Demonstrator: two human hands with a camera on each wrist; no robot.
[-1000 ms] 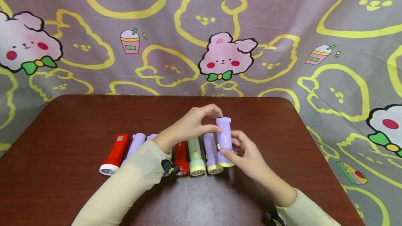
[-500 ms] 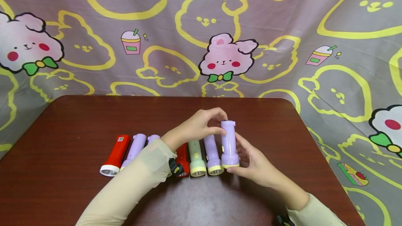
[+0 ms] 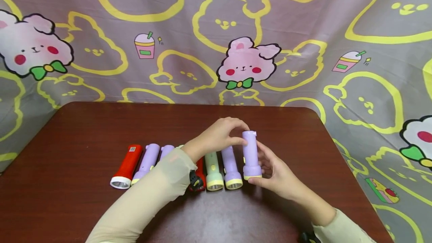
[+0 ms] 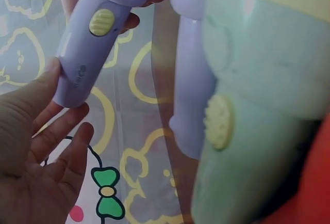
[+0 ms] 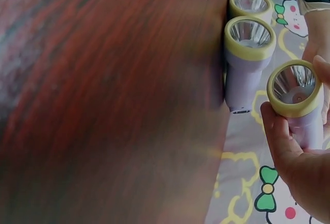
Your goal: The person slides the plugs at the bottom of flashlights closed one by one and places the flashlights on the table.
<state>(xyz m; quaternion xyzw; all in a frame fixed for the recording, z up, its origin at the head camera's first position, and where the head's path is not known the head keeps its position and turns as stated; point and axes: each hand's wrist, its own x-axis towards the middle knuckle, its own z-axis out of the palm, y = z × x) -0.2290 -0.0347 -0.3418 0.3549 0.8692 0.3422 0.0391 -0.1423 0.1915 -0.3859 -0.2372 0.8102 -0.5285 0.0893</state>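
Observation:
A purple flashlight (image 3: pixel 250 155) with a yellow head rim stands tilted at the right end of a row, lens end toward me. My left hand (image 3: pixel 221 135) pinches its tail between thumb and fingers. At the head end my right hand (image 3: pixel 281 177) grips it, thumb by the yellow rim and fingers behind. The left wrist view shows the yellow switch on this purple flashlight (image 4: pixel 85 53). Its reflector (image 5: pixel 295 84) faces the right wrist camera. Just left of it lies another purple flashlight (image 3: pixel 231 166), with a narrow gap between the two.
Further left in the row lie a pale green flashlight (image 3: pixel 214 173), a red one (image 3: pixel 201 171), purple ones (image 3: pixel 148 160) and a red flashlight with white head (image 3: pixel 126 164). My left forearm covers part of the row. A patterned curtain (image 3: pixel 189 29) hangs behind the brown table (image 3: pixel 101 123).
Both hands have moved a little to the right with the purple flashlight, opening a gap beside the row. The right hand's thumb has slid down to the head rim.

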